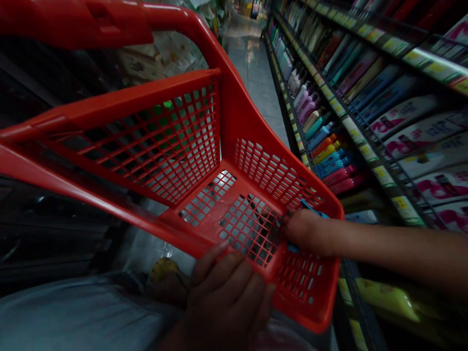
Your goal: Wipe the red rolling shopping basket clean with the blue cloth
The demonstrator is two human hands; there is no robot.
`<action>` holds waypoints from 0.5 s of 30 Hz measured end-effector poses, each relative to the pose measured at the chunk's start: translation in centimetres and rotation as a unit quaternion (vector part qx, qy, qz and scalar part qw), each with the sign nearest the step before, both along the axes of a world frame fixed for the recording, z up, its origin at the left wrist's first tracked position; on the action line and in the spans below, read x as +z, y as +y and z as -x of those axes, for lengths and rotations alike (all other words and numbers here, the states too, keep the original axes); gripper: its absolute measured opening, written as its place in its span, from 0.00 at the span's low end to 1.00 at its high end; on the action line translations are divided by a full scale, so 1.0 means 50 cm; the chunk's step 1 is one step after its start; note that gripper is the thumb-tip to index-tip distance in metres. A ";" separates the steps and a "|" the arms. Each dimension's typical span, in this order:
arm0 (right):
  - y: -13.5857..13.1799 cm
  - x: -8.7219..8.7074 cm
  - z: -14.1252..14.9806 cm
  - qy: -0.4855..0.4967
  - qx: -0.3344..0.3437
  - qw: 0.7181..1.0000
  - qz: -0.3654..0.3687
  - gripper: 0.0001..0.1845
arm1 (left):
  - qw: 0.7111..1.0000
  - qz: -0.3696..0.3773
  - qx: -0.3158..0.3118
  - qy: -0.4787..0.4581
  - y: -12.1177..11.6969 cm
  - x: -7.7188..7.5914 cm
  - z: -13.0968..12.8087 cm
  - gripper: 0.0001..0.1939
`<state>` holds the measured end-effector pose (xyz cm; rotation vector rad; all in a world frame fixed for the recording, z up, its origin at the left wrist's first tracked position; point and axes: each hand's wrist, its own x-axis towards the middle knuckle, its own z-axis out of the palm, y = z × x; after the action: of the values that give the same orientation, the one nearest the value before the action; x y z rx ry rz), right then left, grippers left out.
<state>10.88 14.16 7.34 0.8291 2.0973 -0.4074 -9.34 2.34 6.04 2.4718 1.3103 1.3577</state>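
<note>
A red plastic shopping basket with mesh walls (109, 114) fills the middle of the view and tilts toward the right-hand shelves. My left hand (226, 297) curls around its near edge, with the fingers over the mesh. My right hand (303, 231) reaches in from the right above the basket's corner. It is shut on a flat blue item (312, 208), most of which is hidden by the fingers. I cannot tell what the blue item is.
Tall store shelves (351, 131) with coloured bottles and packages line the right side. A tiled aisle floor (252, 63) runs away ahead. Below the basket are a grey fabric surface (73, 312) and a yellow object (163, 269). Dark shelving stands at the left.
</note>
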 end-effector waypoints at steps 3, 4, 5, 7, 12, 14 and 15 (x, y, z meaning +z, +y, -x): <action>-0.033 0.036 0.026 0.006 0.117 0.982 0.149 0.11 | 0.999 0.008 -0.005 -0.031 0.005 -0.006 0.009 0.11; -0.035 0.042 0.031 -0.008 0.124 0.983 0.136 0.11 | 0.999 0.014 -0.005 -0.035 0.006 -0.006 0.013 0.11; -0.030 0.046 0.033 -0.035 0.116 0.989 0.090 0.11 | 0.999 0.019 -0.007 -0.033 0.006 -0.006 0.017 0.11; -0.005 0.053 0.033 -0.078 0.092 0.992 -0.030 0.09 | 0.999 0.023 -0.003 -0.042 0.003 -0.005 0.026 0.11; 0.037 0.072 0.021 -0.009 0.109 0.970 -0.216 0.14 | 0.995 0.060 0.019 -0.075 -0.009 0.008 0.043 0.14; 0.017 0.052 0.010 0.013 0.126 0.968 -0.215 0.14 | 0.995 0.068 0.047 -0.062 -0.016 0.016 0.045 0.14; 0.002 0.031 0.002 0.018 0.134 0.973 -0.189 0.13 | 0.995 0.068 0.061 -0.047 -0.020 0.018 0.044 0.14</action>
<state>10.77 14.25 8.92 0.7373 2.3181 0.1295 -11.52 1.33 6.95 2.2445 1.5000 1.3414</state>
